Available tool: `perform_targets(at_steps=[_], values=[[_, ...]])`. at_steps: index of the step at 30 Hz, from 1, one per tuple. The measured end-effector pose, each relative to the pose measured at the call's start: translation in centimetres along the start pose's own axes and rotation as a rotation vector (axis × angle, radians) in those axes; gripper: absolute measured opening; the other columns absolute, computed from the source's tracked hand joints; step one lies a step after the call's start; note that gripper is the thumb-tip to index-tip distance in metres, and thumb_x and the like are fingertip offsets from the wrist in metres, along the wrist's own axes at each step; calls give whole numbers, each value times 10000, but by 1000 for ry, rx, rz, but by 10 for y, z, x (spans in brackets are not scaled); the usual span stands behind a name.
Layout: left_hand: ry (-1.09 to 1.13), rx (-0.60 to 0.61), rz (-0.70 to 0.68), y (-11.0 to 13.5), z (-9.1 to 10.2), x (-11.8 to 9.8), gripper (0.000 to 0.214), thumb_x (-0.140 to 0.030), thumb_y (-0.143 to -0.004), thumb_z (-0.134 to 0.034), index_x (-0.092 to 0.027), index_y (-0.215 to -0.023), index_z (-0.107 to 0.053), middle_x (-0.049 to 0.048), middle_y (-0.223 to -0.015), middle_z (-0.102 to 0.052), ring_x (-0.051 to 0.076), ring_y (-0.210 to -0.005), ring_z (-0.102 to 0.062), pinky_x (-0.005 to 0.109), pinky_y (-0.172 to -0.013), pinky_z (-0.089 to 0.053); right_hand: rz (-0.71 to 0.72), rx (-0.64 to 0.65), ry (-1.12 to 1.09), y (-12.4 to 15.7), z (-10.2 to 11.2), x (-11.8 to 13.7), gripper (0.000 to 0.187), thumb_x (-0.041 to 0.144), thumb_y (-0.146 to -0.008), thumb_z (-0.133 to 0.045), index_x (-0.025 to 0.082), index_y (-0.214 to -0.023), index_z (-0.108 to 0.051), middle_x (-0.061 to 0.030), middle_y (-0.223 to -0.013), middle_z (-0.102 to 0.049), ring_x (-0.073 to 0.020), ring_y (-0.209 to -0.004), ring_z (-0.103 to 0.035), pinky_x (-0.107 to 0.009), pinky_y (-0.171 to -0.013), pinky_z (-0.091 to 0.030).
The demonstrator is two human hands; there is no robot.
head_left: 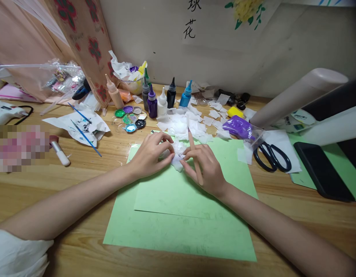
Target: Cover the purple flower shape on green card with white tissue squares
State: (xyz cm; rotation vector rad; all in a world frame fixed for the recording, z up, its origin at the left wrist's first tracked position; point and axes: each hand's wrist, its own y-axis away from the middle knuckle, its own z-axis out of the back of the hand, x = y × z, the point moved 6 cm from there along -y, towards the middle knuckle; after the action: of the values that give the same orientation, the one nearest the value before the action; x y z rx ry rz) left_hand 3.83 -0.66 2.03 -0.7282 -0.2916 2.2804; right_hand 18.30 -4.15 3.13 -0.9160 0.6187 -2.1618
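Observation:
My left hand [152, 154] pinches a small piece of pale tissue paper [177, 163], faintly purple, above the green paper sheets [178, 234]. Held between the fingers of my right hand [207, 169] is a pencil [195, 156], its point directed away from me. The thumb and index finger of that hand also meet the tissue piece at its right edge. Just beyond the fingertips lies crumpled white tissue [179, 147]. Farther back spreads a loose pile of white tissue squares [182, 123].
Paint bottles [152, 102] and a round paint palette [127, 118] stand behind my left hand. At left, two blue paintbrushes [85, 138] lie on stained tissue. On the right are a purple packet [238, 127], black-handled scissors [271, 157], a black phone [322, 171] and paper rolls [299, 98].

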Motion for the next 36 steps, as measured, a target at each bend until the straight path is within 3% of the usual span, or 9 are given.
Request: perform_targets(at_steps=[1, 3, 6, 9, 21, 36], values=[[1, 1, 1, 0, 0, 0, 90, -240, -874, -542, -180, -853, -605, 70, -1055, -579, 207, -1013, -538, 368, -876, -395, 33, -49, -26, 1, 5, 3, 71, 158, -907, -479, 210, -860, -488, -45, -759, -576, -189, -727, -502, -321, -670, -403], [3, 1, 2, 0, 0, 1, 88, -237, -874, -543, -179, -854, -606, 71, -1056, -578, 206, -1011, -538, 371, -880, -396, 124, -88, -113, 4, 13, 10, 216, 214, -955, -356, 212, -782, -486, -25, -651, -520, -170, -618, -446, -306, -594, -364], [6, -2, 3, 1, 1, 1, 85, -230, -873, -544, -176, -853, -606, 71, -1055, -576, 205, -1010, -539, 375, -883, -398, 252, 27, -215, 9, 14, 20, 404, 275, -983, -208, 219, -653, -433, 1, -513, -404, -155, -496, -336, -300, -502, -271], [12, -4, 3, 0, 1, 0, 82, -223, -872, -543, -175, -850, -606, 70, -1047, -574, 205, -1005, -541, 378, -884, -401, 290, 112, -205, 14, 10, 22, 451, 283, -985, -171, 226, -591, -383, 9, -462, -349, -153, -466, -279, -304, -480, -220], [46, -15, -5, 0, 0, 0, 37, -194, -850, -556, -171, -850, -586, 69, -1032, -561, 198, -1003, -536, 374, -891, -420, 220, 113, -48, 10, -1, 12, 474, 271, -993, -192, 215, -572, -402, 2, -486, -392, -148, -496, -295, -296, -516, -236], [37, -21, -8, 0, 1, 0, 45, -194, -850, -546, -174, -848, -587, 69, -1030, -567, 205, -1000, -539, 385, -885, -426, 174, 161, -51, 7, -7, 7, 433, 262, -997, -231, 198, -625, -442, -11, -535, -446, -152, -538, -330, -303, -543, -278]])
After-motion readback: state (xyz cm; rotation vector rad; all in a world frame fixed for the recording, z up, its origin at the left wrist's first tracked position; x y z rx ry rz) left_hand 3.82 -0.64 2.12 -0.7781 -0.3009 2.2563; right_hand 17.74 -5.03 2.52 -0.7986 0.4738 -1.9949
